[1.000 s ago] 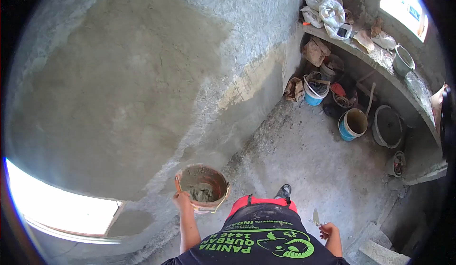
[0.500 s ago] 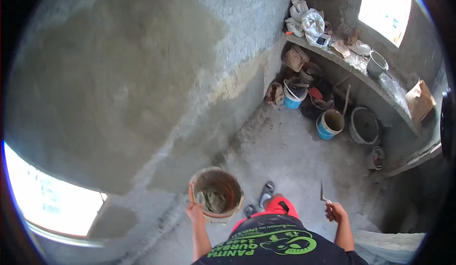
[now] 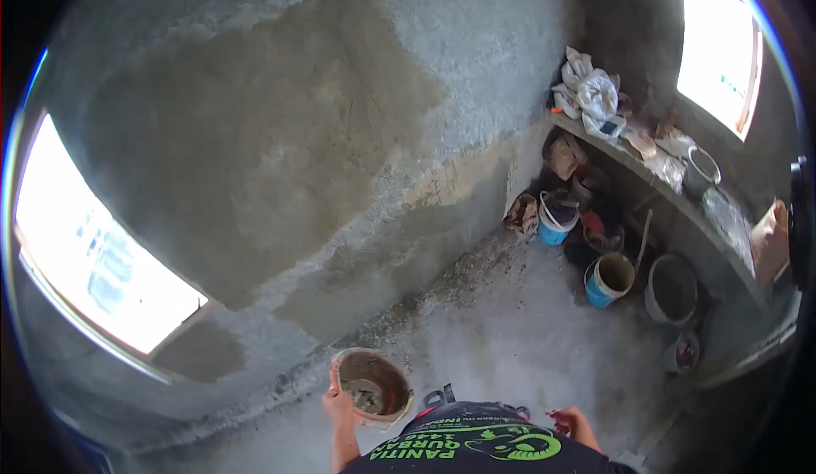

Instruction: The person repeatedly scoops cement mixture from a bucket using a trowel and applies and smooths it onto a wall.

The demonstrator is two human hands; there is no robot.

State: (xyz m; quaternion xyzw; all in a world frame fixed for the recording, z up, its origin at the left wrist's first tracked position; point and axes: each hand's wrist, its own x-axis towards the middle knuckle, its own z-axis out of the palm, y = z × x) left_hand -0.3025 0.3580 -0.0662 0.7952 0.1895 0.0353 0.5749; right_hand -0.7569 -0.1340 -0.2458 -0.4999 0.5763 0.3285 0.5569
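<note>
My left hand is closed on the left rim of a reddish-brown bucket. Wet grey mortar lies in the bottom of that bucket, which hangs beside my body, tilted a little. On the other side, close to my shirt, my right hand is closed around the handle of a trowel. Its thin blade is faint and hard to make out against the floor. The wall in front carries a large darker patch of damp plaster.
Blue-and-white buckets, a round dark tub and bags stand along the right wall. Above them a concrete ledge holds white sacks and a grey bucket. Rubble lines the foot of the wall. Bright windows open left and right.
My view has tilted up and shifted left, so the room's things sit lower and further right. The bucket and both hands are lower in view; the trowel blade shows less clearly. Both grips continue.
</note>
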